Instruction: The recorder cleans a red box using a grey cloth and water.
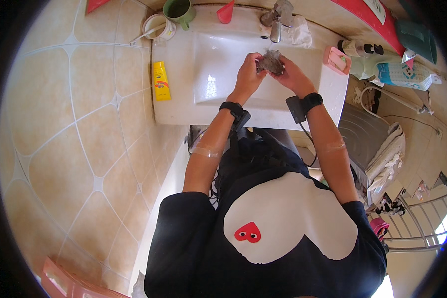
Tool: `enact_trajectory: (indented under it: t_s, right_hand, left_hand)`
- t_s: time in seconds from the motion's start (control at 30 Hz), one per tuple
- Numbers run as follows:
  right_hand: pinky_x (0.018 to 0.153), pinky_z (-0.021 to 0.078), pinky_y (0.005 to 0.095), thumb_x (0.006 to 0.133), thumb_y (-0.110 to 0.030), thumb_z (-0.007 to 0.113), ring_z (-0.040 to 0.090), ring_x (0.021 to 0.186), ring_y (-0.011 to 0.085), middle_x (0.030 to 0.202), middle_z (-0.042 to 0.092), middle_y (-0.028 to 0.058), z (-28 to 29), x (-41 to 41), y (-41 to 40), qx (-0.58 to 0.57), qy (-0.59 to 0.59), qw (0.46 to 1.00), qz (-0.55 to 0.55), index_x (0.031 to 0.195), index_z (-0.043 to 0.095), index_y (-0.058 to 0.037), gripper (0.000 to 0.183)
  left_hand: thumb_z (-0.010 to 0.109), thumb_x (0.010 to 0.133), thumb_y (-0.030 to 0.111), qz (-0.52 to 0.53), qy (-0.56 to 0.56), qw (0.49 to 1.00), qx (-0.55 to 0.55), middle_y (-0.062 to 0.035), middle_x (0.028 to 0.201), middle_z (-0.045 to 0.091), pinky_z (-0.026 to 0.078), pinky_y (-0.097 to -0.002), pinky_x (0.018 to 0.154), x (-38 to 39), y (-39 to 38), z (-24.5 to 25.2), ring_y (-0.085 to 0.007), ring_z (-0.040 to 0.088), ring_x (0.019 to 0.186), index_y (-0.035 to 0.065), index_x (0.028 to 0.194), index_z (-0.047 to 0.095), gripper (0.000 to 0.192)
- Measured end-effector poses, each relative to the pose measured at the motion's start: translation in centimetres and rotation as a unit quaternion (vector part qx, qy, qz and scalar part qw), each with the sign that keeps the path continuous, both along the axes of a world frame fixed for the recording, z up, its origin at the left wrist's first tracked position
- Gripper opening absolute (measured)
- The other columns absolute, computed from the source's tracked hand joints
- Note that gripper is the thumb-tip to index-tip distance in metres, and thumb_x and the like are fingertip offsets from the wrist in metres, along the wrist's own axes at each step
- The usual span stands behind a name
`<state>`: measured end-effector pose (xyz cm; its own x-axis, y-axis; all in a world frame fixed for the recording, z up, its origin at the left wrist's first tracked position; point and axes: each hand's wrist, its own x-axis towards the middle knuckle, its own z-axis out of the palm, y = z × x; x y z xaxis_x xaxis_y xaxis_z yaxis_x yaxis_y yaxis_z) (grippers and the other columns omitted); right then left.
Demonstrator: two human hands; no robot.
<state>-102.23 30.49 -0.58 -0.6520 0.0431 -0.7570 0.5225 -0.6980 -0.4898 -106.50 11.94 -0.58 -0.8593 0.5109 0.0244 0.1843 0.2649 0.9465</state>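
Observation:
A grey, tangled scouring pad, perhaps steel wool, is held between both hands over the white washbasin. My left hand pinches its left side with bent fingers. On the opposite side, my right hand grips it with thumb and fingers. The pad lies just below the spout of a chrome faucet, and what looks like a little water falls between them. Parts of the fingers are hidden behind the pad. Each wrist wears a black strap with a small box.
Left on the rim are a yellow tube, a green mug and a white cup with a toothbrush. A pink soap dish sits on the right rim, near a pump bottle. A crumpled white cloth lies beside the faucet.

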Motion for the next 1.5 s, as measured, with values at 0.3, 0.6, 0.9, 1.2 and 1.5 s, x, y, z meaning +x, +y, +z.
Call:
enact_trajectory:
  t_s: [0.3,0.6,0.9,1.2,1.5]
  right_hand:
    - [0.094,0.0519,0.0330,0.103,-0.023,0.055,0.063,0.109,0.0232,0.123,0.062,0.0128,1.0,-1.0,-1.8,0.113,0.050,0.991,-0.049,0.126,0.054,0.0007,0.033]
    - [0.097,0.0528,0.0393,0.102,-0.034,0.058,0.062,0.110,0.0263,0.121,0.063,0.0126,0.4,-3.0,-1.1,-0.135,-0.075,0.988,-0.024,0.127,0.053,-0.0030,0.040]
    - [0.090,0.0553,0.0373,0.096,-0.015,0.063,0.066,0.102,0.0244,0.115,0.065,0.0079,-1.4,-2.7,0.2,0.039,0.094,0.987,-0.128,0.135,0.051,-0.0050,0.042]
    - [0.087,0.0519,0.0341,0.098,-0.023,0.060,0.063,0.101,0.0174,0.110,0.064,0.0037,2.4,-3.1,-1.9,0.088,0.071,0.991,0.075,0.126,0.057,-0.0093,0.031]
    - [0.082,0.0537,0.0340,0.099,-0.027,0.056,0.064,0.093,0.0177,0.099,0.066,0.0041,0.7,-2.7,-3.0,0.091,-0.014,0.994,-0.058,0.111,0.061,-0.0078,0.023]
  left_hand:
    - [0.079,0.079,0.011,0.033,-0.009,0.996,-0.079,-0.0183,0.118,0.058,0.053,-0.0424,0.090,-0.8,1.1,1.3,-0.0378,0.062,0.105,0.0012,0.129,0.050,0.058]
    - [0.069,0.077,-0.006,-0.043,0.076,0.995,-0.042,-0.0152,0.129,0.051,0.050,-0.0438,0.097,-2.3,0.2,2.3,-0.0377,0.054,0.119,0.0057,0.132,0.047,0.061]
    - [0.074,0.081,0.012,0.092,-0.247,0.964,-0.027,-0.0232,0.127,0.055,0.049,-0.0380,0.100,-1.6,2.5,3.1,-0.0357,0.057,0.119,-0.0042,0.136,0.044,0.064]
    - [0.075,0.079,0.007,-0.008,0.061,0.995,-0.083,-0.0218,0.118,0.061,0.050,-0.0430,0.097,-1.2,1.0,1.5,-0.0384,0.062,0.109,-0.0020,0.130,0.053,0.056]
    - [0.063,0.091,0.011,0.172,-0.037,0.984,-0.017,-0.0218,0.116,0.060,0.046,-0.0454,0.097,-0.1,2.3,2.1,-0.0386,0.056,0.109,-0.0020,0.119,0.056,0.031]
